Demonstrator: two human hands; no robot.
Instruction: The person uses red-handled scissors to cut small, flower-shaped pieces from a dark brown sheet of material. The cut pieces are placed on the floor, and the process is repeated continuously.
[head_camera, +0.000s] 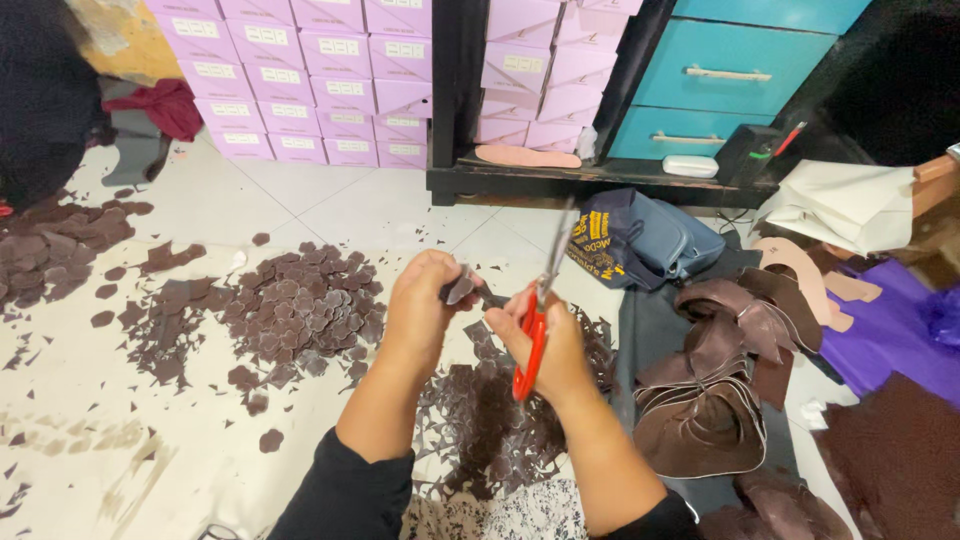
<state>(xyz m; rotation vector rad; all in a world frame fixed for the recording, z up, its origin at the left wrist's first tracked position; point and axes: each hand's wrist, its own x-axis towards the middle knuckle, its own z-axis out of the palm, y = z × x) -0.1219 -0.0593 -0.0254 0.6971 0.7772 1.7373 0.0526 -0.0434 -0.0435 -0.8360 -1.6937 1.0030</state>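
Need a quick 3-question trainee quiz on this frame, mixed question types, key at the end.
1. True or false: the right hand holds red-handled scissors.
2. What does the left hand pinch? A) a pink box B) a small brown piece C) a blue bag
3. Fill in: the heap of cut brown pieces lies on the white tiled ____.

Key: 1 true; 2 B; 3 floor.

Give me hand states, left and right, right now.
Left hand: closed, pinching a small brown piece.
Right hand: closed on red-handled scissors, blades up.
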